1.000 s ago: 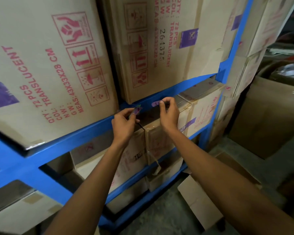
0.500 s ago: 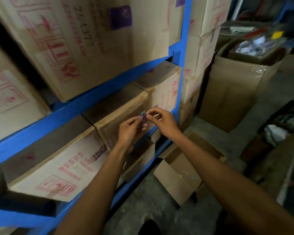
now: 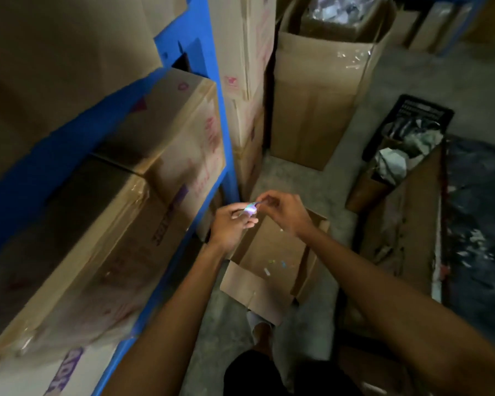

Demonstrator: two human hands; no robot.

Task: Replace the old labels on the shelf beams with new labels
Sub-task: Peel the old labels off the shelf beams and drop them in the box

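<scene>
The fingertips of the right hand (image 3: 280,208) pinch one end of a small purple-and-white label strip (image 3: 250,209), while the fingers of the left hand (image 3: 230,224) are closed around its other end, so both hands clamp the same scrap between them. They hold it well clear of the shelf, above an open brown cardboard box (image 3: 265,262) on the grey floor, whose bottom shows a few small pale and blue scraps that look like discarded label bits. Whether the strip is a peeled old label or a fresh one being readied is too blurred to tell. To the left, the blue metal shelf beam (image 3: 77,138) runs between stacked brown cartons (image 3: 169,132); no label is legible on the stretch visible here. By the scraps, at least some peeling seems done; sticking new labels on appears still ahead.
</scene>
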